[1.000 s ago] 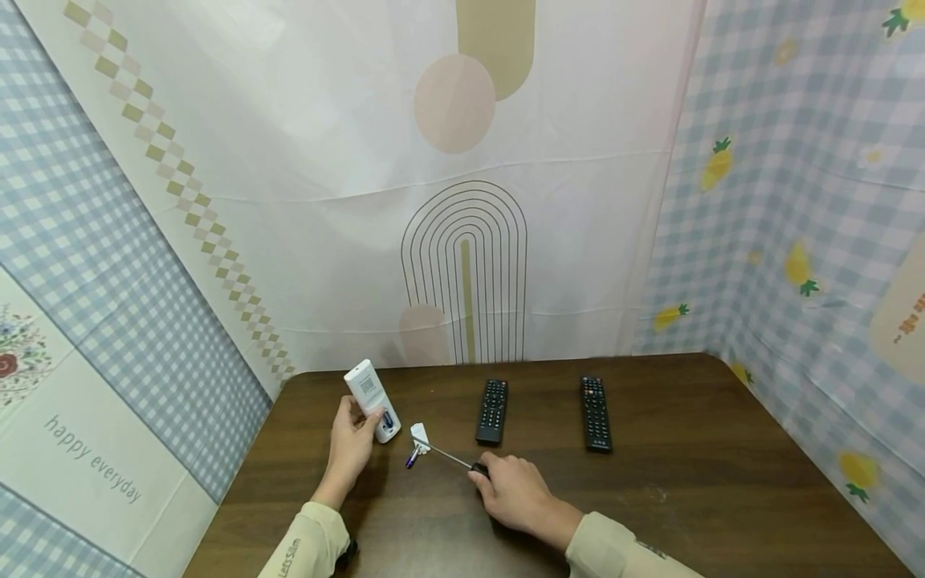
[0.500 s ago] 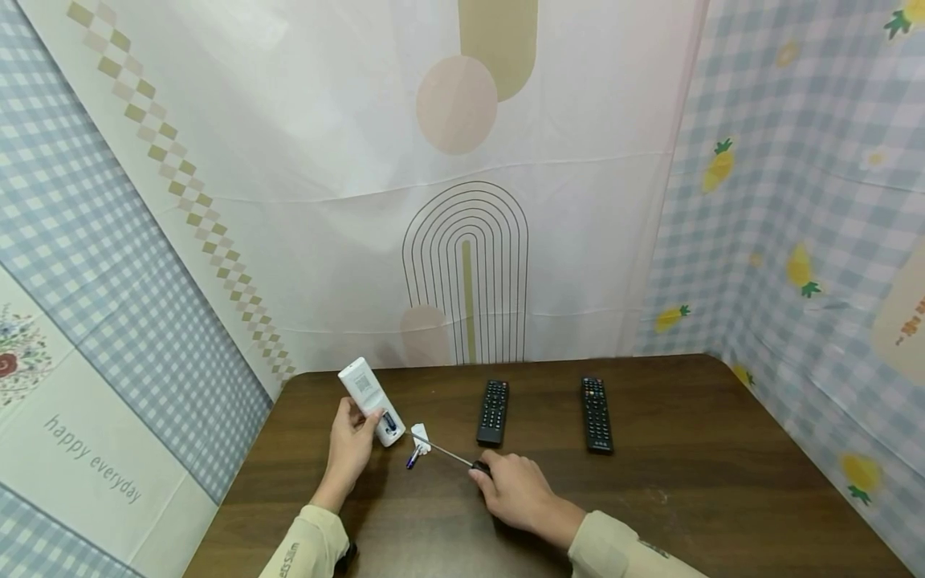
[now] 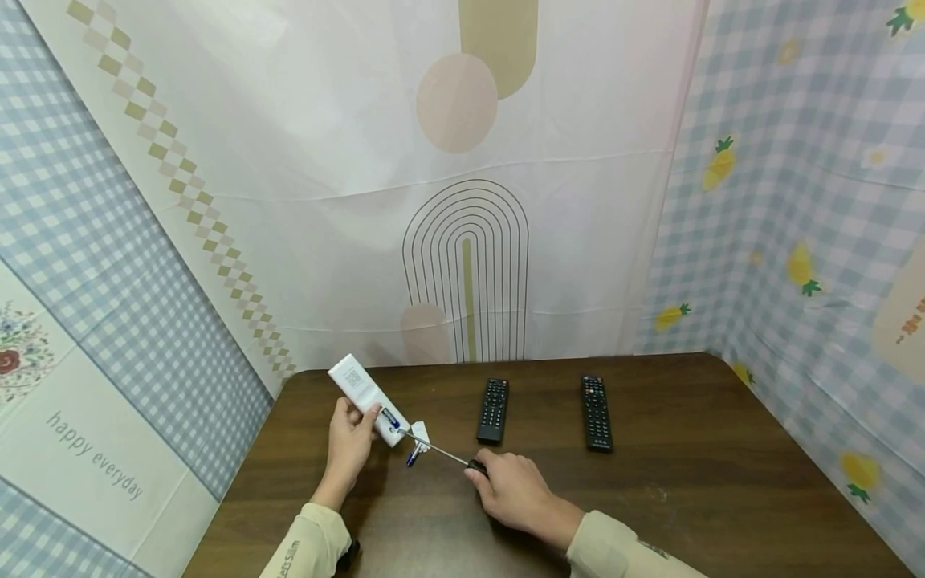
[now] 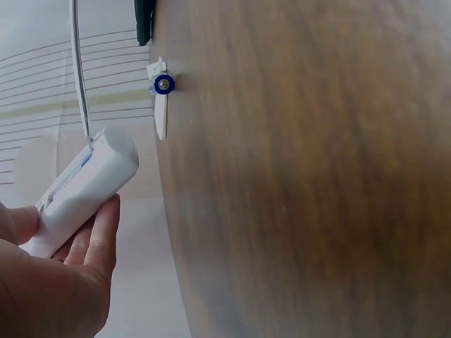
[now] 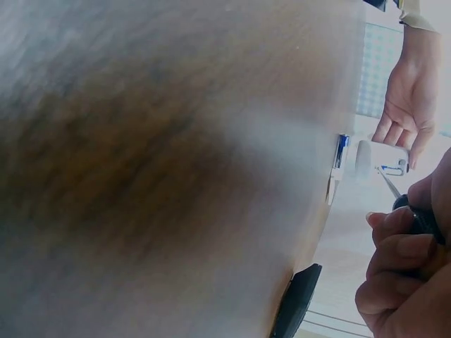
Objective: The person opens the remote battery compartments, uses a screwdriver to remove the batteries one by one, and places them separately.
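Observation:
My left hand [image 3: 350, 440] grips a white remote control [image 3: 354, 381], its back facing up and tilted above the table. One blue battery [image 3: 390, 417] sits in its uncovered battery compartment, between the left thumb and the remote's lower end. My right hand [image 3: 516, 490] holds a screwdriver by its black handle [image 5: 423, 220]. The thin metal shaft [image 4: 79, 70] reaches over to the remote, with the tip right at the compartment's end. Below the shaft, a small white battery cover [image 3: 421, 429] and a loose blue battery [image 4: 163, 84] lie together on the table.
Two black remote controls lie buttons up farther back: one near the middle [image 3: 493, 411], one to the right [image 3: 596, 413]. The brown wooden table [image 3: 686, 482] ends at a hanging white patterned cloth [image 3: 325, 265]. Checked cloth [image 3: 809, 201] hangs on the right side.
The left hand has swung the remote's top end to the left and its open compartment toward the screwdriver. The screwdriver tip has shifted left, from over the battery cover to the compartment.

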A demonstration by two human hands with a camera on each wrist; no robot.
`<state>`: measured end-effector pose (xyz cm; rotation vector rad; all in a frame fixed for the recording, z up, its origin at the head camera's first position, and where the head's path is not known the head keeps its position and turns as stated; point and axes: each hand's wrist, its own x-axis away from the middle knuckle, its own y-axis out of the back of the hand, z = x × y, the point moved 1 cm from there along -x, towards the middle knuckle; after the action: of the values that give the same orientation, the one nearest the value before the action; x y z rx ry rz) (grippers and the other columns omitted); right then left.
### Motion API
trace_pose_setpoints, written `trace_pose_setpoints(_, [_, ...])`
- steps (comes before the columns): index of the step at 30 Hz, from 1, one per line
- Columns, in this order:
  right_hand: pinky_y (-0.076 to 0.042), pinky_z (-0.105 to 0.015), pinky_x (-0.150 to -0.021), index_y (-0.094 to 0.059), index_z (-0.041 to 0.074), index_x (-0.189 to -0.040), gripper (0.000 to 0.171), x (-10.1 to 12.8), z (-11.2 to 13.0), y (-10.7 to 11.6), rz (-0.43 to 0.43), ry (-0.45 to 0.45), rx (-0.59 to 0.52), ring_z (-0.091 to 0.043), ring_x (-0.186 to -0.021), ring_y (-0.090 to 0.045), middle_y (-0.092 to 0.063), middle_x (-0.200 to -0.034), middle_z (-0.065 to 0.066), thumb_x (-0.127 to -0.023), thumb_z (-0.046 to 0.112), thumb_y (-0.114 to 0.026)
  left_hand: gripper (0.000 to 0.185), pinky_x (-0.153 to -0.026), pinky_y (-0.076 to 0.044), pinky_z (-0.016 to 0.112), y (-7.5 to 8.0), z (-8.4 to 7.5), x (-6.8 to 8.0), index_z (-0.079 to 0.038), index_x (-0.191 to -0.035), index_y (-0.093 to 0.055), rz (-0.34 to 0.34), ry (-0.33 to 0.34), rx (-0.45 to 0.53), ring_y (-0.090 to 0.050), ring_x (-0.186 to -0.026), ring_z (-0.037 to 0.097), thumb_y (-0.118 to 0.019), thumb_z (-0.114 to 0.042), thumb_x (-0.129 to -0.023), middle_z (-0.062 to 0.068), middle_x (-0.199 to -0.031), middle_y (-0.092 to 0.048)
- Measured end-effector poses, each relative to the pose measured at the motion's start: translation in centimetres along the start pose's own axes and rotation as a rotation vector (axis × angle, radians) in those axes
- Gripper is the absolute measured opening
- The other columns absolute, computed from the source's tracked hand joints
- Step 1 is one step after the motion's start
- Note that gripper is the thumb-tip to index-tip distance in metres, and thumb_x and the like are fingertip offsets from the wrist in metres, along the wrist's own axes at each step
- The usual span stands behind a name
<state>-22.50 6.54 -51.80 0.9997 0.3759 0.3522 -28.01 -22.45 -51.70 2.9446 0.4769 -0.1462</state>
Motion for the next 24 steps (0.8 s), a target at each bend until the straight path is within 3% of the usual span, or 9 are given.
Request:
trace_pose_setpoints(14, [-0.049, -0.036, -0.056, -0.073, 0.013, -0.104, 0.028, -0.3, 0.5, 0.3, -0.055, 0.042, 0.091, -0.008, -0.066, -0.062, -0.073, -0.078, 0.001, -0.107, 0.038, -0.063, 0.026, -0.066, -0.059, 0.026, -0.5, -0.1, 0.4, 0.003, -0.125, -0.050, -0.013, -0.036, 0.009, -0.067, -0.077, 0.004, -0.064, -0.009, -0.107, 0.035, -0.118, -0.073])
trace_pose_setpoints(21, [-0.052, -0.038, -0.054, -0.072, 0.013, -0.095, 0.027, -1.2, 2.1, 1.6, -0.150, 0.088, 0.177, -0.015, -0.062, -0.066, -0.070, -0.072, 0.001, -0.108, 0.034, -0.062, 0.024, -0.067, -0.062, 0.027, -1.9, -0.1, 1.0, 0.004, -0.126, -0.048, 0.010, 0.000, 0.066, -0.071, -0.079, 0.008, -0.059, -0.009, -0.109, 0.035, -0.118, -0.073])
trace_pose_setpoints(24, [-0.054, -0.039, -0.056, -0.074, 0.011, -0.093, 0.026, -1.7, 2.6, 2.5, -0.164, 0.077, 0.182, -0.015, -0.062, -0.066, -0.071, -0.072, 0.000, -0.106, 0.032, -0.065, 0.026, -0.066, -0.062, 0.027, -2.3, -0.3, 1.0, 0.005, -0.127, -0.047, 0.009, -0.015, 0.060, -0.071, -0.080, 0.010, -0.059, -0.010, -0.109, 0.036, -0.119, -0.072])
